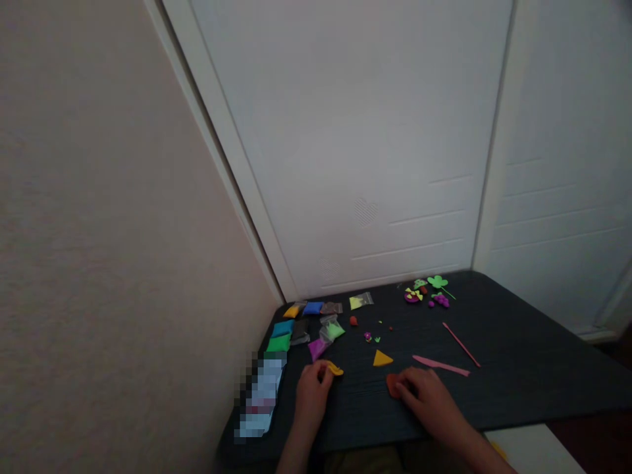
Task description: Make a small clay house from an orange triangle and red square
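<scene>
My left hand (312, 388) is closed in a pinch on one end of a curved yellow strip of modelling clay (336, 370), just above the dark table. My right hand (428, 395) has its thumb and fingers closed on the edge of a flat, rounded red-orange piece of modelling clay (392, 384). Between the hands and a little farther off lies a yellow clay triangle (382, 359). A pink plastic knife (441, 366) rests just beyond my right hand, and a thin pink modelling stick (461, 344) lies to its right.
Several bags of coloured clay, among them a purple bag (318, 347) and a blue bag (313, 308), cover the table's left side. A blurred, screen-like object (261, 398) lies near the wall. Small clay shapes, including a green flower (438, 282), sit at the back right.
</scene>
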`<state>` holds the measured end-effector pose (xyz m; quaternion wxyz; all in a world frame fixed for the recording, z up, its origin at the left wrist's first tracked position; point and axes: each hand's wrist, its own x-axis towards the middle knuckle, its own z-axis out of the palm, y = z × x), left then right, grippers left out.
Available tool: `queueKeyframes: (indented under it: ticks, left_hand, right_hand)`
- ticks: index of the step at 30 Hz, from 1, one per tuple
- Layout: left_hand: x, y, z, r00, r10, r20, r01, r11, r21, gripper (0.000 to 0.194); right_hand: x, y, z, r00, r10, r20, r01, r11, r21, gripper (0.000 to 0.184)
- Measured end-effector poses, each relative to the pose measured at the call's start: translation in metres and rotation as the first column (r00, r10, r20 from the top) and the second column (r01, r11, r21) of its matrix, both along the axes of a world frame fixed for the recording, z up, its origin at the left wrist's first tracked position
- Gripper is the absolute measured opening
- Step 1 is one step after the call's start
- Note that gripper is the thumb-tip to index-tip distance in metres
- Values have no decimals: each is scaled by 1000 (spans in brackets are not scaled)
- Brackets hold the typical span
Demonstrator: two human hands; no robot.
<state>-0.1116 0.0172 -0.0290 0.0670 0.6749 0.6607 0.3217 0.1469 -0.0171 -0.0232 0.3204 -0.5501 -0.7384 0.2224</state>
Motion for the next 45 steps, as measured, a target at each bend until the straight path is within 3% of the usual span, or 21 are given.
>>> queueKeyframes:
  ticks: [7, 10, 15, 24, 31, 38, 45]
  left_hand:
    - [5, 0, -6, 999, 45, -22, -44, 998, 48, 41]
    - [4, 1, -11, 999, 38, -34, -36, 998, 55, 37]
    - [1, 3, -12, 999, -40, -34, 42, 997, 63, 30]
    - [8, -8, 0, 960, -254, -119, 265, 961, 83, 31]
    - [8, -14, -3, 983, -153, -104, 161, 984, 76, 50]
    - [8, -2, -4, 986, -123, -113, 125, 992, 17, 26]
    - [5, -3, 1, 998, -41, -48, 39, 999, -33, 39]
  right_hand:
    - [2, 1, 0, 1000, 12, -20, -13, 1000, -29, 23]
    - [3, 0, 1, 1000, 15, -14, -16, 999, -28, 23]
    - [3, -1, 3, 1000, 14, -3, -14, 1000, -24, 24]
    - [2, -2, 8, 1000, 6, -4, -6, 1000, -17, 25]
    - [3, -3, 9, 1000, 12, -13, -13, 1000, -25, 25]
    - [3, -3, 9, 1000, 19, -17, -20, 1000, -16, 24]
    - [3, -3, 9, 1000, 10, -24, -11, 1000, -18, 24]
